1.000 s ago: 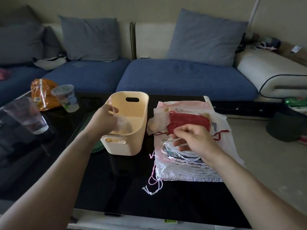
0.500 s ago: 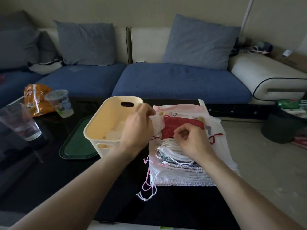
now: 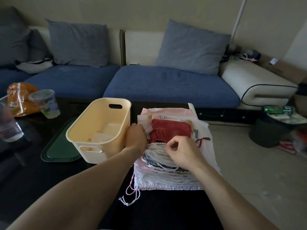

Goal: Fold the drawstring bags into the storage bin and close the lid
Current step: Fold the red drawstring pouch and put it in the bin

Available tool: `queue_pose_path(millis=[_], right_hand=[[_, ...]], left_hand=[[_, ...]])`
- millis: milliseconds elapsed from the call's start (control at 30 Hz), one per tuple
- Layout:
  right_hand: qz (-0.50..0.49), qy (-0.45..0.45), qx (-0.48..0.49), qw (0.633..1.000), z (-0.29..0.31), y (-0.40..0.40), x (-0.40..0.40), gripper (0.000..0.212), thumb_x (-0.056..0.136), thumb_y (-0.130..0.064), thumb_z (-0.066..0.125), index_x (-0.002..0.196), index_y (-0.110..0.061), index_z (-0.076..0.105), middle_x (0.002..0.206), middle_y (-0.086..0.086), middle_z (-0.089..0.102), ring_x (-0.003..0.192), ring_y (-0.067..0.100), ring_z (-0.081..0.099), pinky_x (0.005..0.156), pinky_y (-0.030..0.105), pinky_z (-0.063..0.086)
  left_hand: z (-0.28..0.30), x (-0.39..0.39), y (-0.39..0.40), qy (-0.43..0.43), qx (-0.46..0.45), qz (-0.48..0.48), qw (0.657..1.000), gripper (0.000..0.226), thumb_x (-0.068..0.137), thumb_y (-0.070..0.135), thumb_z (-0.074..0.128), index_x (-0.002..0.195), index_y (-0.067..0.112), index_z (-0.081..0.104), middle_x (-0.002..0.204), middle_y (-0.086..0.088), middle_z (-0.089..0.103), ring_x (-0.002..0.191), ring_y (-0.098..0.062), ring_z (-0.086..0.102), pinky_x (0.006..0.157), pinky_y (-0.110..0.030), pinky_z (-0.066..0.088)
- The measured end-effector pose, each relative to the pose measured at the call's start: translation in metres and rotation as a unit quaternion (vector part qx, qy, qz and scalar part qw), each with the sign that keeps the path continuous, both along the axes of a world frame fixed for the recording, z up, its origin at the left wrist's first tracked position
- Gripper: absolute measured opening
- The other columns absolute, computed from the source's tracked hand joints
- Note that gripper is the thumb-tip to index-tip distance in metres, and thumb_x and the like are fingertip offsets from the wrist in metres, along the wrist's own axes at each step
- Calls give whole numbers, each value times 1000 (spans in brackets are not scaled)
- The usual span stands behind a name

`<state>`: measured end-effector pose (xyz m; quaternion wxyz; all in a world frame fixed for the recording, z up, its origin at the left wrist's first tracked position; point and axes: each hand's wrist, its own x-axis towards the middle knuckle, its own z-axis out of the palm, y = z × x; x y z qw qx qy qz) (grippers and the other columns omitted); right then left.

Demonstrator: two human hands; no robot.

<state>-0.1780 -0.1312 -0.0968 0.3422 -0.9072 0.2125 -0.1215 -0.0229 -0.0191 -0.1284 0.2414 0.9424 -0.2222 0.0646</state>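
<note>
**Head view: both hands on the bag pile beside the open bin**

A glossy black table (image 3: 69,188) stands before a blue sofa (image 3: 166,83) with two grey cushions in full view, one (image 3: 79,44) left and one (image 3: 192,47) right. Bare pale floor (image 3: 257,180) lies to the right.

One cream storage bin (image 3: 99,130) sits open on the table, pale folded fabric inside; how many pieces is hard to tell. One green lid (image 3: 58,146) lies flat, touching the bin's left side. Just right of the bin is one stack of drawstring bags (image 3: 174,163), with one red bag (image 3: 169,131) on top.

The left hand (image 3: 135,138) pinches a sheer whitish bag (image 3: 147,127) at the stack's left edge. The right hand (image 3: 181,151) is curled on the pile, seemingly pinching a white cord.

Two clear plastic cups (image 3: 44,103) (image 3: 8,127) and one orange snack packet (image 3: 20,98) stand far left.
</note>
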Motion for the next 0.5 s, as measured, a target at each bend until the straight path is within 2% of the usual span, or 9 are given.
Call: queue_pose_path(millis=[100, 233, 333, 400, 433, 500], right_hand=[[-14, -49, -5, 999, 1, 0, 0, 10, 91, -20, 68, 83, -23, 72, 74, -12, 71, 60, 3, 64, 52, 15, 49], [-30, -147, 24, 988, 5, 3, 3, 7, 91, -16, 69, 87, -19, 73, 79, -13, 71, 70, 0, 65, 62, 14, 51], [-49, -221, 79, 971, 12, 8, 2, 3, 91, -18, 71, 92, -20, 69, 82, -14, 69, 76, -4, 64, 64, 8, 48], [-54, -243, 133, 959, 16, 10, 2, 9, 93, -30, 71, 95, -22, 67, 85, -12, 70, 77, -1, 66, 65, 12, 50], [-45, -238, 169, 955, 19, 11, 2, 16, 93, -38, 69, 95, -21, 67, 84, -9, 71, 74, 4, 67, 66, 18, 52], [8, -212, 240, 947, 22, 15, 2, 41, 94, -51, 61, 90, -10, 65, 74, 3, 66, 64, 15, 64, 60, 29, 49]], left_hand=[[13, -9, 0, -13, -100, -22, 995, 28, 102, 27, 48, 91, 6, 63, 94, -10, 64, 81, -25, 61, 77, -43, 53], [37, -29, 8, -27, -209, -54, 976, 20, 103, 20, 46, 95, 3, 53, 83, -10, 64, 74, -29, 60, 63, -39, 45], [54, -52, 26, -19, -265, -88, 960, 19, 104, 24, 42, 98, 9, 52, 73, 3, 60, 69, -12, 59, 60, -34, 44], [59, -69, 40, -5, -292, -104, 951, 17, 105, 27, 41, 100, 15, 52, 76, 7, 61, 76, -5, 59, 60, -28, 46], [60, -76, 47, 11, -304, -109, 946, 16, 105, 28, 41, 100, 18, 52, 77, 6, 63, 77, -4, 60, 61, -25, 48], [60, -92, 60, 62, -339, -115, 932, 16, 105, 31, 42, 99, 21, 53, 76, 3, 68, 72, -6, 65, 60, -21, 52]])
